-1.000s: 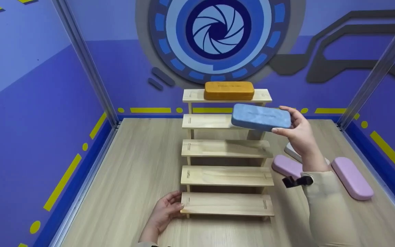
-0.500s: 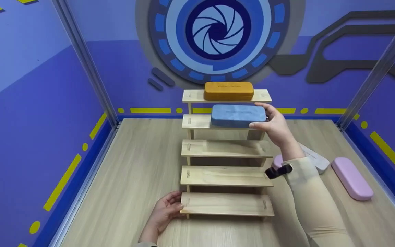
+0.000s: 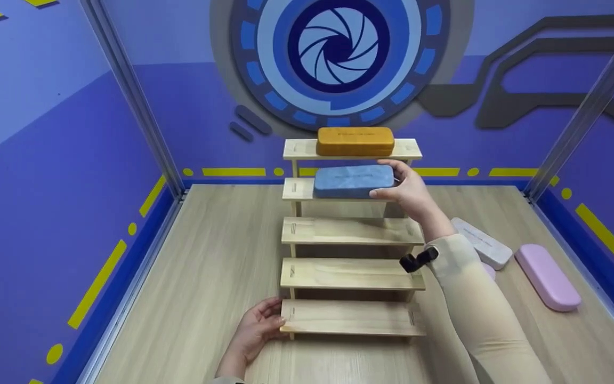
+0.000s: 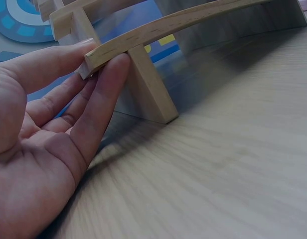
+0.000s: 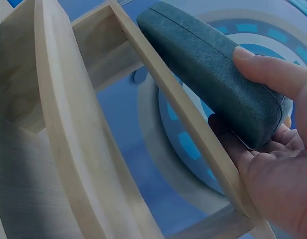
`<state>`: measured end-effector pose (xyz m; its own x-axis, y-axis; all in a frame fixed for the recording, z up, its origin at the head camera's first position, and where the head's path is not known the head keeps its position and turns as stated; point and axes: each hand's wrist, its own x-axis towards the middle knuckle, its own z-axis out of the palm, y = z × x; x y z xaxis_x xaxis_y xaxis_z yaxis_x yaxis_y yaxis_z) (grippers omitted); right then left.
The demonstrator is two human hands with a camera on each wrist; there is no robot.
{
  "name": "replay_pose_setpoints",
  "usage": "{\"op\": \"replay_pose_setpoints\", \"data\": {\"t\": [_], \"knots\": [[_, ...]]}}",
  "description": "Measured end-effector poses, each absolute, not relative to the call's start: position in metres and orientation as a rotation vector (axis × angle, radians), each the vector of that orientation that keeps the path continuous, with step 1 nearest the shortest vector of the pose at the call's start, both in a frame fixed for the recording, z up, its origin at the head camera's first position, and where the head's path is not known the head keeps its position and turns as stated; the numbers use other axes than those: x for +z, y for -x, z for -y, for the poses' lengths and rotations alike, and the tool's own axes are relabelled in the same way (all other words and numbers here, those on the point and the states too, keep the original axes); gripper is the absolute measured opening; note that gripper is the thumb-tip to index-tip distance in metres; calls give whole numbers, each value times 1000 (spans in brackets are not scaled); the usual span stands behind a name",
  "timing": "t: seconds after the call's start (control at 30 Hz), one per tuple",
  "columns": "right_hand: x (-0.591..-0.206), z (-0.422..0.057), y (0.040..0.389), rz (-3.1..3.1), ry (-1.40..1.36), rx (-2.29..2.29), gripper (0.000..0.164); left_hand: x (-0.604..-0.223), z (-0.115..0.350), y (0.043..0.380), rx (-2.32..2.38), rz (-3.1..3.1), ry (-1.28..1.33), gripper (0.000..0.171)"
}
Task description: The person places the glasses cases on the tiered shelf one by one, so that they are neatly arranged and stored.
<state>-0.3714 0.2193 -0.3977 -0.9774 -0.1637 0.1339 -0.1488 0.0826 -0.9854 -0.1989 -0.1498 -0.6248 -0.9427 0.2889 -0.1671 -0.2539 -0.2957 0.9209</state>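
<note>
A blue glasses case (image 3: 354,180) is over the second tier from the top of a stepped wooden rack (image 3: 352,274). My right hand (image 3: 411,188) grips the case's right end, thumb in front and fingers behind. The right wrist view shows the case (image 5: 213,69) close over the shelf edge, with my thumb on its side. On the top tier lies a mustard-yellow glasses case (image 3: 355,141). At the lowest tier, my left hand (image 3: 253,330) holds the left end of the board. In the left wrist view its thumb and fingers pinch the board's corner (image 4: 101,57).
Right of the rack, a pale grey glasses case (image 3: 482,242) lies on the wooden tabletop (image 3: 216,256), partly over a pink case (image 3: 489,271) mostly hidden by my sleeve. Another pink case (image 3: 547,277) lies farther right. Blue panels (image 3: 168,117) wall the table.
My right hand has carried the blue glasses case leftward, from the rack's right side to over the second tier, levelling it. My left hand has stayed in place.
</note>
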Motion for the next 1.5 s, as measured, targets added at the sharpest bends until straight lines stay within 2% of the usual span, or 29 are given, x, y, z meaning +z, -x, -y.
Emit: {"op": "replay_pose_setpoints", "data": {"t": [0.43, 0.67, 1.5], "knots": [[-387, -229, 379, -2575, 457, -1682, 78, -623, 149, 200, 2274, -1641, -62, 70], [-387, -229, 380, -2633, 439, -1564, 81, -623, 149, 201, 2274, -1635, -43, 69], [-391, -244, 373, -2569, 470, -1582, 89, -625, 148, 199, 2292, -1598, -20, 66]]}}
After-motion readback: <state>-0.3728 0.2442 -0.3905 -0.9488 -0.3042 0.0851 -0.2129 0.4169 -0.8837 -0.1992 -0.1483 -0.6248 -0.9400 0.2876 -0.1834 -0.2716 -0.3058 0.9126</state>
